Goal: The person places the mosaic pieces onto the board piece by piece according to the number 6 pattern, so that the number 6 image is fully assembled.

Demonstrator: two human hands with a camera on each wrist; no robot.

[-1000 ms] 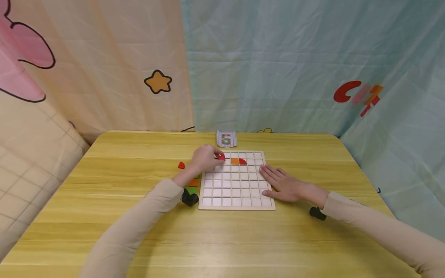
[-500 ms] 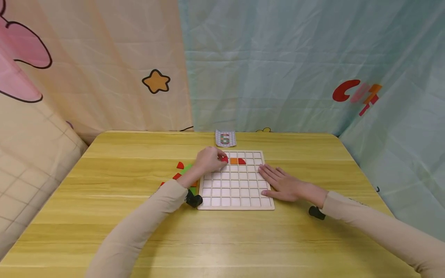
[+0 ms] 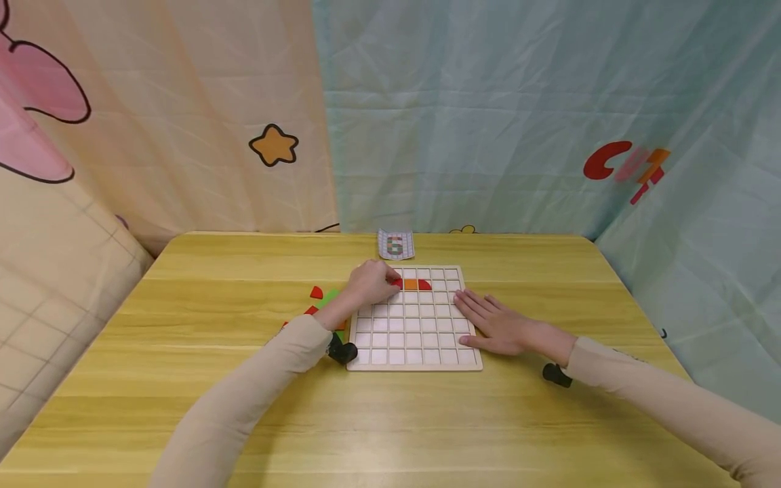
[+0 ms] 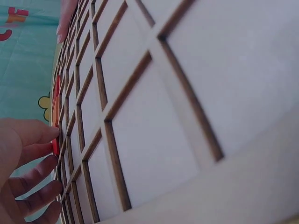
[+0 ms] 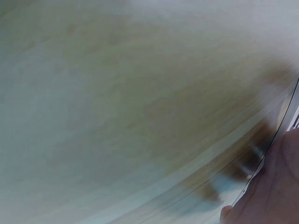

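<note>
A wooden grid board with white square cells lies on the table. My left hand reaches over its upper left part, thumb and index finger at a red piece in the second row. In the left wrist view these fingertips pinch the red piece, low against the grid. Directly to its right sit an orange square piece and a red quarter-round piece. My right hand rests flat, fingers straight, on the board's right edge. In the right wrist view only part of the right hand shows.
Left of the board lie loose pieces, among them a red quarter-round, a green one and a red one; my left forearm hides some. Behind the board lies a small pattern card. A curtain hangs behind the table.
My left hand has moved slightly right with the red piece, which now lies in the row beside the orange square. The right hand has stayed on the board's edge.
</note>
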